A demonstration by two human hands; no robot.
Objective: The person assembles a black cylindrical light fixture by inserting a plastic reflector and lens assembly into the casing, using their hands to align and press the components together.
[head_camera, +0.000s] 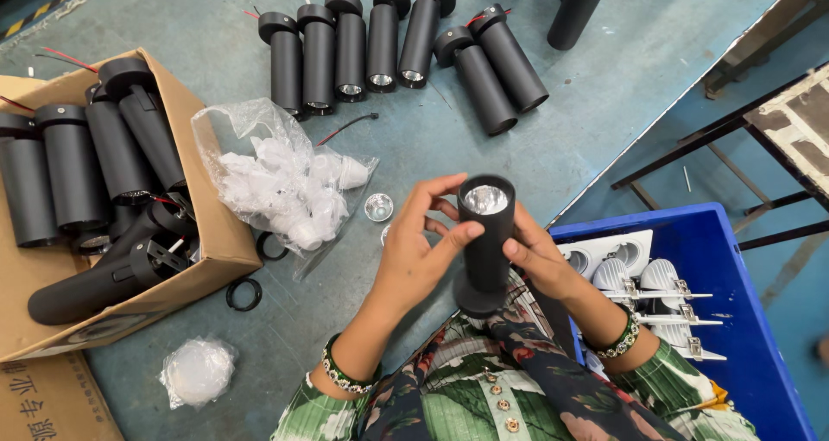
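Note:
I hold a black cylindrical lamp housing (485,251) upright in front of me, its open end up with a shiny reflector (485,200) seated inside. My left hand (420,249) wraps the left side, thumb against the tube and fingers curled near the rim. My right hand (537,258) grips it from the right. A loose silver reflector (378,207) lies on the table just left of my hands.
A row of finished black housings (380,48) lies at the back. A cardboard box (200,206) of housings sits left, beside a clear bag of white parts (285,186). Black rings (243,294) and a small bag (198,372) lie near. A blue bin (730,290) of white fixtures stands right.

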